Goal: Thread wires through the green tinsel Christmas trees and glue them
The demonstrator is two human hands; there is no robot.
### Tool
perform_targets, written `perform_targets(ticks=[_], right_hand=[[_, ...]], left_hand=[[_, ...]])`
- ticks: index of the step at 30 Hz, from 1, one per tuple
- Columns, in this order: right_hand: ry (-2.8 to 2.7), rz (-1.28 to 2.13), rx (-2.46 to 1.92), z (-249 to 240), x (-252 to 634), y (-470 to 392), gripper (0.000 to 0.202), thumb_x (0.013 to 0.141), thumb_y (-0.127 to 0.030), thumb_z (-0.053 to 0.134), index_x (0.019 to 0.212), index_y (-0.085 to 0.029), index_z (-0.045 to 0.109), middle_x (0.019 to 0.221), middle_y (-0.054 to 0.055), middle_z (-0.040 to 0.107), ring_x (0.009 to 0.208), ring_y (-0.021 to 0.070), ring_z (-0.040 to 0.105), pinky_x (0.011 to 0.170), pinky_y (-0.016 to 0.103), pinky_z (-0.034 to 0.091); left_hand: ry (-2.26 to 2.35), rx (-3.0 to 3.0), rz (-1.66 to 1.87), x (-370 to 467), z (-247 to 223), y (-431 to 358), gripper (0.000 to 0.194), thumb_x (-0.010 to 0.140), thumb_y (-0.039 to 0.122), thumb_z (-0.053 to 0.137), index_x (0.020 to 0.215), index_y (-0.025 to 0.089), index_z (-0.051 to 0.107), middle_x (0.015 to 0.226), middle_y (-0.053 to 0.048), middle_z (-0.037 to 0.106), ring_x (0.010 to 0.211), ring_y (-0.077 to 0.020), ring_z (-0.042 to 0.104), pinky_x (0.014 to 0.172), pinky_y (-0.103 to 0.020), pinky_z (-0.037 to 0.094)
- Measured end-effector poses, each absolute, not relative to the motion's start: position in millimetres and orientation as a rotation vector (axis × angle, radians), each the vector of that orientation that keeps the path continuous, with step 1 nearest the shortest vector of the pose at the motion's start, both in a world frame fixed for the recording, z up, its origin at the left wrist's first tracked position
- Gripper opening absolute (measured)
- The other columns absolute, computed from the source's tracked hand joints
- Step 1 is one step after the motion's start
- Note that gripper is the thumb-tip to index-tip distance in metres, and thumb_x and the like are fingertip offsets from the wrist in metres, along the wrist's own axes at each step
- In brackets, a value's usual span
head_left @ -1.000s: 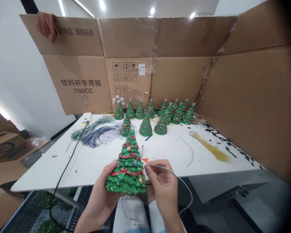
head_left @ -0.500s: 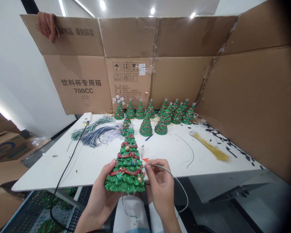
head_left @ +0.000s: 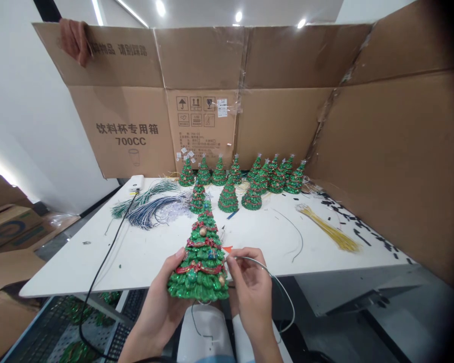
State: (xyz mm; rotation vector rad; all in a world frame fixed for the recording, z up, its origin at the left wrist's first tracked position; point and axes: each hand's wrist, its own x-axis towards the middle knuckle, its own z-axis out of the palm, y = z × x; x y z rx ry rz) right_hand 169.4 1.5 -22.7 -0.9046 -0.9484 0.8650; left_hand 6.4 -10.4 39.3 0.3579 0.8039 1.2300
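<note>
Before cardboard (head_left: 282,126) and standing trees (head_left: 228,196), left fingers (head_left: 172,263) clasp one tree (head_left: 199,269), right fingers (head_left: 236,273) pinching wire (head_left: 288,295).

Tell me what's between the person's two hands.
A green Christmas tree, held by the left hand, in the head view; the right hand pinches a wire.
</note>
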Motion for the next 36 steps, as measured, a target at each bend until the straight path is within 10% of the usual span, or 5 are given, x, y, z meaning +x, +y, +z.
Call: perform_targets(ticks=[36], right_hand=[[-0.849, 0.954, -0.903, -32.3, 167.1, 4.3, 0.032, 0.095, -0.047, 0.089, 0.105, -0.026, 0.068, 0.097, 0.004, 0.080, 0.091, 0.0223, 0.076, 0.083, 0.034, 0.059]], left_hand=[[0.843, 0.350, 1.213, 9.5, 40.8, -11.8, 0.041, 0.100, 0.031, 0.078, 0.136, 0.010, 0.080, 0.116, -0.016, 0.089, 0.110, -0.0369, 0.087, 0.099, -0.046, 0.071]])
